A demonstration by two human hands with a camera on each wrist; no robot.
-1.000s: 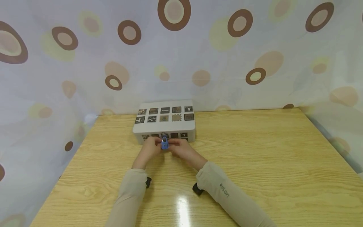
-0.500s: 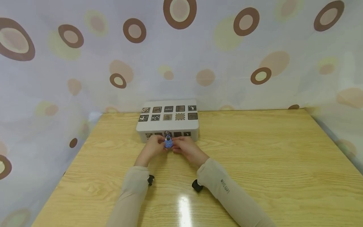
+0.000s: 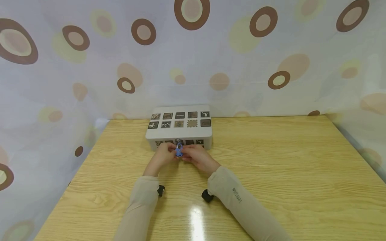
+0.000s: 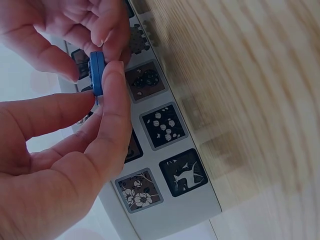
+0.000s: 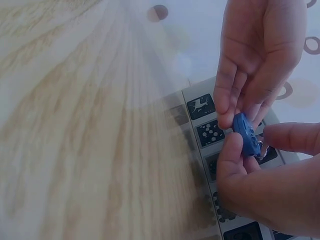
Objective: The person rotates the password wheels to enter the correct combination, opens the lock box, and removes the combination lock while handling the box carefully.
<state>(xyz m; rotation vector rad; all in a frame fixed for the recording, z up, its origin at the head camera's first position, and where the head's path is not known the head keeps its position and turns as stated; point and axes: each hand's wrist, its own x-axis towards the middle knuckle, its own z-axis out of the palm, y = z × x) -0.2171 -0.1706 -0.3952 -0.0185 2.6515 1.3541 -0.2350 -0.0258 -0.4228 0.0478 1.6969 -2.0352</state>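
A small blue padlock (image 3: 179, 152) with number dials is held upright at the front of a white tin box (image 3: 178, 134). My left hand (image 3: 163, 155) pinches it from the left between thumb and fingers. From the right, my right hand (image 3: 200, 157) has its fingers curled behind the padlock and its thumb near the dial face. Edge-on, the padlock (image 4: 97, 73) shows between both hands in the left wrist view. A metal clasp (image 3: 178, 141) is just above it; whether the shackle passes through the clasp cannot be told.
Printed picture squares cover the box's lid and front. The box stands at the back of a wooden table (image 3: 271, 167), close to a curtain (image 3: 247, 67) with brown rings and dots. Each wrist wears a black strap (image 3: 207, 195).
The head view has shifted slightly. My right thumb has moved in over the padlock's dial face, while the left hand keeps its pinch. The box stays put.
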